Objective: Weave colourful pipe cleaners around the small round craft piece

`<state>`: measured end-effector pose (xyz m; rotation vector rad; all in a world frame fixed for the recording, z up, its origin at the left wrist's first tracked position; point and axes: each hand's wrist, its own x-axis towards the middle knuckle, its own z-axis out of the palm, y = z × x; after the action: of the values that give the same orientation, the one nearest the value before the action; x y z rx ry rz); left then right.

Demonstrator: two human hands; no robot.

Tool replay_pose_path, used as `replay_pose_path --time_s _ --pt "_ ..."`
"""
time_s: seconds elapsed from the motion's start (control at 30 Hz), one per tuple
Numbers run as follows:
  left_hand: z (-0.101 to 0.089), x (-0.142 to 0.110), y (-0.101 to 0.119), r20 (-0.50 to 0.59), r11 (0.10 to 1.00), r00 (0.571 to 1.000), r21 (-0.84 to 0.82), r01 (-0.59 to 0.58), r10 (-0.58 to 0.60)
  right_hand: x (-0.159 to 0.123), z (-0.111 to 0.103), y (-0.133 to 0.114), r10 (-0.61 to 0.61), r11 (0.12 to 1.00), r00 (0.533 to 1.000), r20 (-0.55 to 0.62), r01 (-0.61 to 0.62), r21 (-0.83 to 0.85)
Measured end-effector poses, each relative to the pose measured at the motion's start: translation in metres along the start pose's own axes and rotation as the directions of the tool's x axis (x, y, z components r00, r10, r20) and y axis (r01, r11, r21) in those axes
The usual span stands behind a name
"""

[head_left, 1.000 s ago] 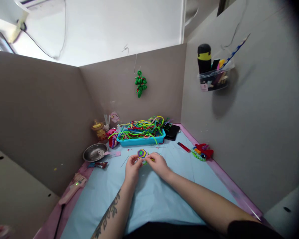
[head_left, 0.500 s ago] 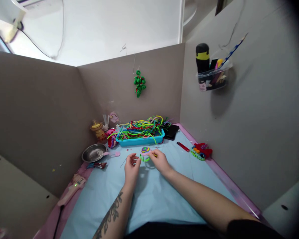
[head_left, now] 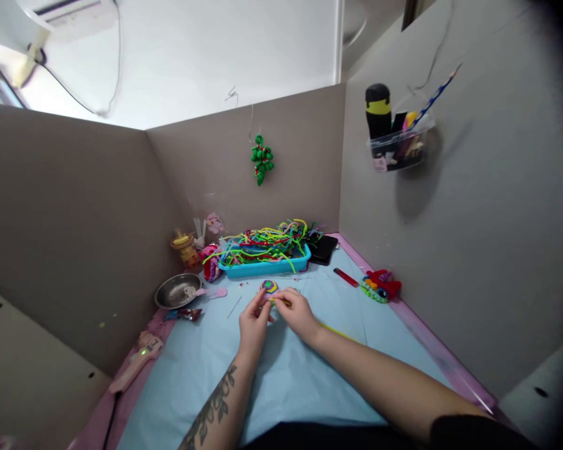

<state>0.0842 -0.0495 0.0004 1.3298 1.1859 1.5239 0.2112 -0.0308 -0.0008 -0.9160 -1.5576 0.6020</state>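
A small round piece [head_left: 269, 286] of coiled pipe cleaner, ringed in yellow, purple and green, is held just above the blue table cover. My left hand [head_left: 254, 317] is closed on its left edge, thumb and fingers pinching it. From the right, my right hand [head_left: 299, 314] meets it with closed fingertips, gripping a yellow pipe cleaner [head_left: 340, 332] whose tail trails out past the wrist. My fingers hide the lower edge of the round piece. Left of my left hand, a thin dark stick [head_left: 234, 307] lies on the cover.
A blue tray [head_left: 263, 270] heaped with pipe cleaners stands at the back, a black phone-like object [head_left: 323, 249] beside it. To the left are a metal bowl [head_left: 169, 292] and a pink glue gun [head_left: 138, 365]. A red cutter [head_left: 346, 277] and a red pipe-cleaner figure [head_left: 382, 286] lie right.
My left hand has moved right and closed on the round piece, having been apart from it. The yellow strand now shows behind my right wrist. The bright green curl is mostly hidden.
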Motion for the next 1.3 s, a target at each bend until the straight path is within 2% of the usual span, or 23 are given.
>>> replay_pose_path --time_s 0.17,0.43,0.7,0.97,1.3 --pt "0.0025 -0.0003 0.0016 -0.01 0.995 1.0 -0.095 0.028 -0.029 -0.001 -0.0015 -0.0032 -0.042 0.998 0.999 0.02 0.043 -0.037" --pt "0.0001 0.0024 0.0057 -0.023 0.983 0.995 -0.162 0.091 -0.096 -0.0037 -0.0005 -0.0009 -0.093 0.992 0.995 0.039 0.096 -0.084" --pt "0.0008 0.0029 0.0028 -0.025 0.989 0.997 -0.133 0.062 -0.066 -0.0004 -0.005 -0.0014 -0.089 0.983 0.995 0.038 0.094 -0.158" --pt "0.0 0.0021 0.0055 -0.001 0.981 0.996 -0.174 0.088 -0.09 -0.0013 -0.0083 -0.0038 -0.134 0.964 0.986 0.101 0.153 -0.218" --pt "-0.0005 0.0035 0.0059 -0.061 0.98 0.992 -0.176 0.095 -0.107 -0.0035 -0.0094 -0.007 -0.165 0.957 0.979 0.121 0.189 -0.22"
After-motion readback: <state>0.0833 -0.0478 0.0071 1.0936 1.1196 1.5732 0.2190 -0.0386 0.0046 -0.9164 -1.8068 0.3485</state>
